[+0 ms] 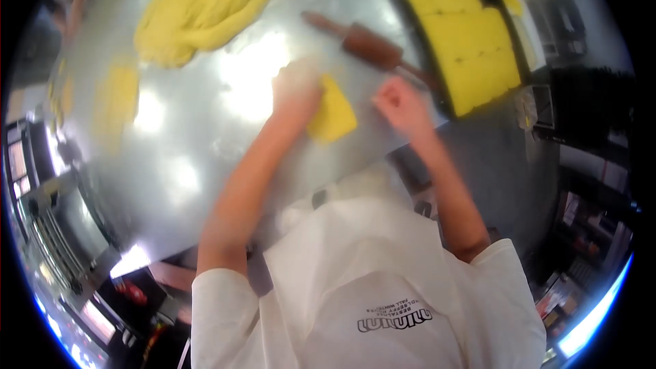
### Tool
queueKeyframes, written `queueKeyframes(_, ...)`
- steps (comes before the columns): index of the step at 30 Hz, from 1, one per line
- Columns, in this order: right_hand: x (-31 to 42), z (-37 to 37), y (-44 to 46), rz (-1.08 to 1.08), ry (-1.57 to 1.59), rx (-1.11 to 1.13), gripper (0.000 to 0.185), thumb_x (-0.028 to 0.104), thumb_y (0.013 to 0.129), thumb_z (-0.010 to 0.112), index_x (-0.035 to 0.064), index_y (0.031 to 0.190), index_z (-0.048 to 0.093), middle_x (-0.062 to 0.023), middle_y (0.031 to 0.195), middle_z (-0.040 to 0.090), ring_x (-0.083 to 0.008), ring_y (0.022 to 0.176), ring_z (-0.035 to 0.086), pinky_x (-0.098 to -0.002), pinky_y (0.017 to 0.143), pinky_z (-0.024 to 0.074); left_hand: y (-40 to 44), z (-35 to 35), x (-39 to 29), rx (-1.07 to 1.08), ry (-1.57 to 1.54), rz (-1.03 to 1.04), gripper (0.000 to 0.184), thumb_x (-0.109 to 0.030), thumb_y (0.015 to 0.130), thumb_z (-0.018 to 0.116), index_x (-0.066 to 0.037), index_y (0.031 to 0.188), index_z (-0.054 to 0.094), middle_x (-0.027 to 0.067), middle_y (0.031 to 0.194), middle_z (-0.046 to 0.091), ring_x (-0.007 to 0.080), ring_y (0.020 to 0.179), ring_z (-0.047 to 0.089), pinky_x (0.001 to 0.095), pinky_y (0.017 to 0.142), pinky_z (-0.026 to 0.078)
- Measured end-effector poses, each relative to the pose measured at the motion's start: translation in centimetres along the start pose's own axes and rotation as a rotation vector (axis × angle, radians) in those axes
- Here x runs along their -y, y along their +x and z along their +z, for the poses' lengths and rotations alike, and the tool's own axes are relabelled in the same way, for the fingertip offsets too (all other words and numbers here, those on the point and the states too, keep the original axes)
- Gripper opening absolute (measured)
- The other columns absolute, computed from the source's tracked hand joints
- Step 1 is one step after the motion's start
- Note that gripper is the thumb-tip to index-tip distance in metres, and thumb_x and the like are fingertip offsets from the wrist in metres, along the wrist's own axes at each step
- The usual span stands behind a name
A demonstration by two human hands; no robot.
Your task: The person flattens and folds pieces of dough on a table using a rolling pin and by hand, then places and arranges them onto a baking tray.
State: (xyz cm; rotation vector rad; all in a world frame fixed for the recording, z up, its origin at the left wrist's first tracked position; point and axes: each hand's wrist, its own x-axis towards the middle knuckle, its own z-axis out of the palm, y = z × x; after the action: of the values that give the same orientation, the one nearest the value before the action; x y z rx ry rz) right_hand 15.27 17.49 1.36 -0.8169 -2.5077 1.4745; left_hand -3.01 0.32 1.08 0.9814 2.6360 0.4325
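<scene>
A flat yellow piece of dough (333, 111) lies on the metal worktop, smooth and roughly rectangular. My left hand (298, 87) is at its left edge, blurred by motion, so its grip on the dough cannot be made out. To the right of the piece and apart from it, my right hand (402, 104) has its fingers curled in; whatever they may hold is hidden. Just beyond the right hand, a brown wooden rolling pin (371, 46) rests diagonally on the worktop, with one handle close to the knuckles.
A large yellow dough mass (205, 14) spreads over the far left of the metal worktop (198, 123). At the far right stands a dark tray (442, 85) with several flat yellow dough pieces (471, 41). Another yellow patch (117, 99) lies left. The worktop's near edge runs before my apron.
</scene>
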Motion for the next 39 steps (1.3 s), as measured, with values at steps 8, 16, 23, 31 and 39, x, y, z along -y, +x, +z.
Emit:
queueKeyframes(8, 0.3, -1.0, -2.1, 0.152, 0.214, 0.054, 0.019, 0.014, 0.096, 0.074, 0.0045, 0.109, 0.064, -0.0026, 0.079, 0.065, -0.0104, 0.074, 0.06, -0.0292, 0.069, 0.051, -1.8, 1.9, 2.1, 0.038, -0.382, 0.227, 0.017, -0.013, 0.091, 0.076, -0.001, 0.101, 0.069, 0.0203, 0.092, 0.074, 0.0385, 0.089, 0.072, 0.0452, 0.078, 0.056)
queueKeyframes(16, -0.1, -4.8, 1.7, 0.082, 0.729, 0.302, 0.037, 0.023, 0.101, 0.071, 0.0035, 0.131, 0.063, -0.0071, 0.122, 0.071, -0.0131, 0.112, 0.066, -0.0282, 0.095, 0.0531, -3.6, -7.0, -7.2, 0.303, -0.423, 0.099, 0.022, -0.009, 0.092, 0.079, -0.001, 0.107, 0.064, 0.0114, 0.088, 0.074, 0.0205, 0.08, 0.071, 0.033, 0.076, 0.056)
queueKeyframes(23, -4.9, -12.0, 6.0, 0.121, 0.921, 0.317, 0.036, 0.016, 0.102, 0.069, -0.0007, 0.134, 0.062, -0.0061, 0.123, 0.071, -0.0124, 0.111, 0.066, -0.0275, 0.097, 0.0532, 8.0, -9.7, -18.4, 0.342, -0.986, 0.044, 0.023, -0.004, 0.094, 0.077, 0.003, 0.113, 0.066, 0.0081, 0.103, 0.075, 0.0117, 0.091, 0.069, 0.0259, 0.082, 0.056)
queueKeyframes(31, -12.2, -26.0, 14.9, 0.22, 0.656, -0.181, 0.022, 0.015, 0.098, 0.074, -0.0011, 0.112, 0.071, -0.0045, 0.097, 0.074, -0.009, 0.081, 0.069, -0.0244, 0.07, 0.0561, 28.4, 0.4, -29.4, 0.31, -0.86, 0.225, 0.029, -0.012, 0.094, 0.076, 0.002, 0.119, 0.071, 0.0084, 0.106, 0.075, 0.0132, 0.093, 0.069, 0.0272, 0.085, 0.054)
queueKeyframes(39, -15.9, -37.7, 24.9, 0.329, 0.298, -0.303, 0.026, 0.02, 0.094, 0.073, -0.0036, 0.104, 0.071, -0.0108, 0.087, 0.075, -0.0168, 0.064, 0.073, -0.0283, 0.058, 0.0578, 43.8, 8.0, -39.2, 0.38, -1.002, 0.306, 0.024, -0.015, 0.092, 0.079, -0.001, 0.11, 0.073, 0.003, 0.097, 0.073, 0.0093, 0.084, 0.067, 0.0269, 0.076, 0.053)
